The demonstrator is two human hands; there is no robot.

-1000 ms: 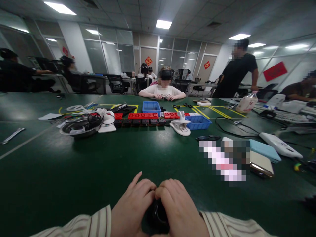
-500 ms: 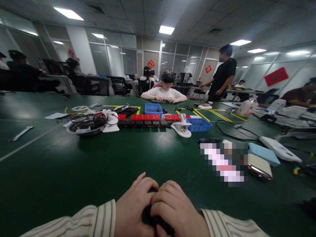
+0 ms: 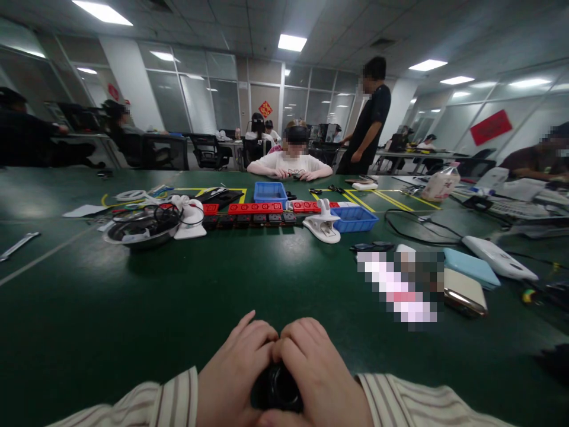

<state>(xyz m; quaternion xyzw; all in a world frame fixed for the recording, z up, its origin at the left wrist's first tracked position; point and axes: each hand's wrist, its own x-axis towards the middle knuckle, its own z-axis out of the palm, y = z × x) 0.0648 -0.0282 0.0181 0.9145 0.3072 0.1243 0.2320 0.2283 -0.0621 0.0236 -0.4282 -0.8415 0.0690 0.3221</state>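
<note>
Low in the head view, my left hand (image 3: pixel 237 369) and my right hand (image 3: pixel 320 366) meet over the green table. Their curled fingers wrap round a small black object with a rounded, shiny rim (image 3: pixel 284 386). The fingertips touch at the top, and both hands hide most of the object, so its kind cannot be made out. My left index finger sticks up a little apart from the others. Striped cuffs cover both wrists.
Ahead lie a metal bowl (image 3: pixel 144 234) with cables, red and black socket strips (image 3: pixel 255 209), a white clip stand (image 3: pixel 323 225) and blue trays (image 3: pixel 355 218). At right are a cream power bank (image 3: pixel 464 290) and a blue case (image 3: pixel 471 268). A wrench (image 3: pixel 20 246) lies left. A co-worker (image 3: pixel 291 160) sits opposite.
Between my hands the black object has turned, and its round shiny rim now shows. The view has shifted slightly. A standing person in black has moved left in the background.
</note>
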